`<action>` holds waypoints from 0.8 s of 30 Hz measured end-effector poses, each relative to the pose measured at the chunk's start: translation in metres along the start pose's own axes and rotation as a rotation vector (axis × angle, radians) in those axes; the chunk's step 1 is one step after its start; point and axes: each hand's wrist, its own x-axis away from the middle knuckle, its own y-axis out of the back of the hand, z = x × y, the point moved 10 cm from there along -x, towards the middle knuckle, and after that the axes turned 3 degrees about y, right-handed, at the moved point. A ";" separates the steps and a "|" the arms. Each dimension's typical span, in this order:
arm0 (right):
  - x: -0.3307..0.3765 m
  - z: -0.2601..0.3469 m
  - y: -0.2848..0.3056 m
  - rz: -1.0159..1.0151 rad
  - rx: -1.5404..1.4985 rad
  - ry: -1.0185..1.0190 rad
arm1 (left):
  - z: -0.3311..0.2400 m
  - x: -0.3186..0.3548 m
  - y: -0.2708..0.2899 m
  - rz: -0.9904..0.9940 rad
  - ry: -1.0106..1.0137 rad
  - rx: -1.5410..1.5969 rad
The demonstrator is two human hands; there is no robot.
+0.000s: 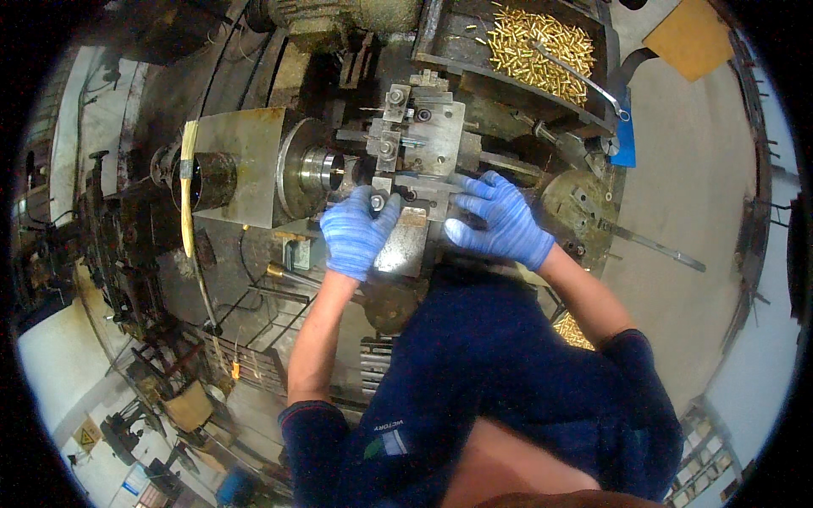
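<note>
Both my hands wear blue striped knit gloves. My left hand [351, 235] is at the near end of the lathe's metal tool slide [440, 135], thumb and fingers closed around a small bolted clamp block [378, 188]. On the other side of the slide, my right hand [501, 222] has its thumb and fingers apart. Its fingertips are at the slide's right edge, and I see nothing held in it. Left of the slide sits the round chuck [298, 169], with a shiny collet [320, 169] and a small brass-coloured piece [338, 171] at its centre.
A metal tray [457, 66] of small brass parts [542, 46] stands at the far right, with a wrench [584, 74] across it. A wooden-handled brush [186, 203] lies by the sheet-metal guard [241, 161]. A lever [656, 245] juts out at right.
</note>
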 end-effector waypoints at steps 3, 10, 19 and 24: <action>-0.003 0.001 -0.001 0.041 -0.024 -0.008 | 0.000 0.001 0.000 -0.022 -0.004 0.024; -0.003 0.003 -0.002 -0.004 -0.018 0.014 | 0.000 0.001 0.001 -0.060 -0.048 0.022; -0.011 0.007 -0.005 0.034 -0.028 0.058 | 0.001 0.008 0.003 0.009 0.021 -0.110; -0.011 0.010 -0.007 0.010 -0.031 0.030 | 0.008 0.011 -0.005 0.061 0.131 -0.217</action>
